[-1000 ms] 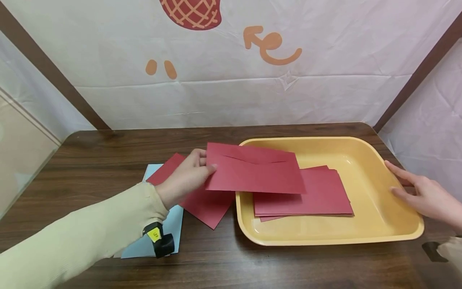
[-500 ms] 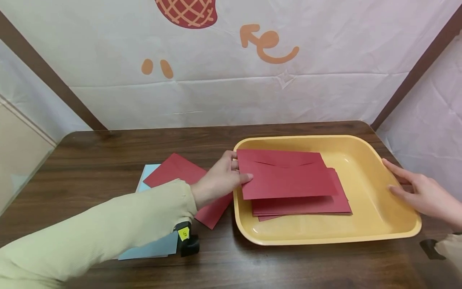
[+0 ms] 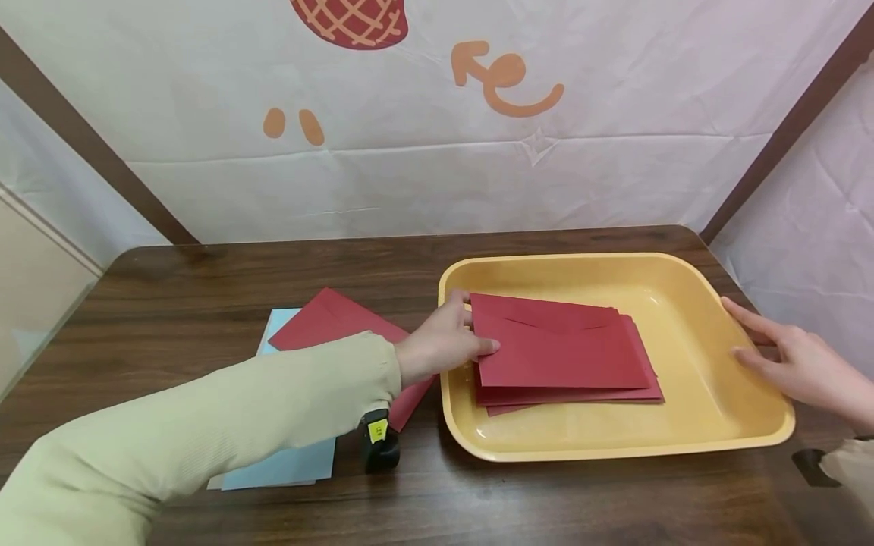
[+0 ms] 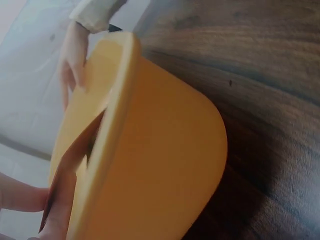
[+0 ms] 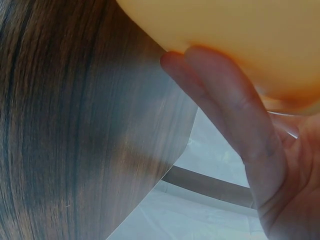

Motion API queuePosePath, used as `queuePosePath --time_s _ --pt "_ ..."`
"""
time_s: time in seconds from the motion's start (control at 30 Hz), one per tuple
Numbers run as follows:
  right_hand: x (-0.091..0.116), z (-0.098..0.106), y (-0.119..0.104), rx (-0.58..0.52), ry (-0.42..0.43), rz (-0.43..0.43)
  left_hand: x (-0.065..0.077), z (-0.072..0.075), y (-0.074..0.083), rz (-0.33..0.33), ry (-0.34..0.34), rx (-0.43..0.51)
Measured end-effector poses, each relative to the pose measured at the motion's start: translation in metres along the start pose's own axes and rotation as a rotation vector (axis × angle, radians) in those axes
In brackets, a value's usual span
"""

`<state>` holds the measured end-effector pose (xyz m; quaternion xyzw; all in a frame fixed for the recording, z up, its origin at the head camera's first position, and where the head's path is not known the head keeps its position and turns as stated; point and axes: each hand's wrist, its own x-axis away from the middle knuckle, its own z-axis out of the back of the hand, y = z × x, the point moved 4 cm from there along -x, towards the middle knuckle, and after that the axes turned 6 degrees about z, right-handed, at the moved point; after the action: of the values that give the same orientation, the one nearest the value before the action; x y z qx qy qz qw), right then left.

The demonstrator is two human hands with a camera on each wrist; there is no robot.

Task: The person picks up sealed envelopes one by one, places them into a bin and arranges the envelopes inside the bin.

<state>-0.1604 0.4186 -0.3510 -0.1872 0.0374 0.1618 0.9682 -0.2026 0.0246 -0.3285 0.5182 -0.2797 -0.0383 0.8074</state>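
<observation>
My left hand [image 3: 447, 337] pinches a red envelope [image 3: 560, 345] by its left end, thumb on top and fingers beneath. The envelope lies low over a stack of red envelopes [image 3: 642, 390] in the yellow tray [image 3: 703, 379], its pointed flap facing up. In the left wrist view the envelope [image 4: 67, 162] shows edge-on, between thumb and fingers beside the tray's rim. At the tray's right end my right hand [image 3: 806, 368] holds the rim, with the thumb inside. From the right wrist, its fingers [image 5: 230, 100] press against the tray's outer wall [image 5: 240, 30].
Left of the tray, another red envelope [image 3: 328, 318] lies askew on light blue envelopes [image 3: 300, 462], partly hidden by my left sleeve [image 3: 239, 409]. All rest on a dark wooden table [image 3: 512, 500]. A white printed curtain [image 3: 410, 189] hangs behind the table's back edge.
My left hand has moved right and down with the red envelope, from over the tray's left rim to low over the stack. The right hand stays at the tray's rim.
</observation>
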Motion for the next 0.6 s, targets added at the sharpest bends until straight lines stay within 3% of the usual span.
queuePosePath --time_s 0.3,0.6 --pt "0.000 0.000 0.000 -0.001 0.005 0.001 -0.004 -0.005 0.006 -0.018 0.083 -0.327" --pt "0.001 -0.002 0.000 -0.014 -0.005 -0.009 -0.007 -0.016 0.009 0.044 0.072 -0.565"
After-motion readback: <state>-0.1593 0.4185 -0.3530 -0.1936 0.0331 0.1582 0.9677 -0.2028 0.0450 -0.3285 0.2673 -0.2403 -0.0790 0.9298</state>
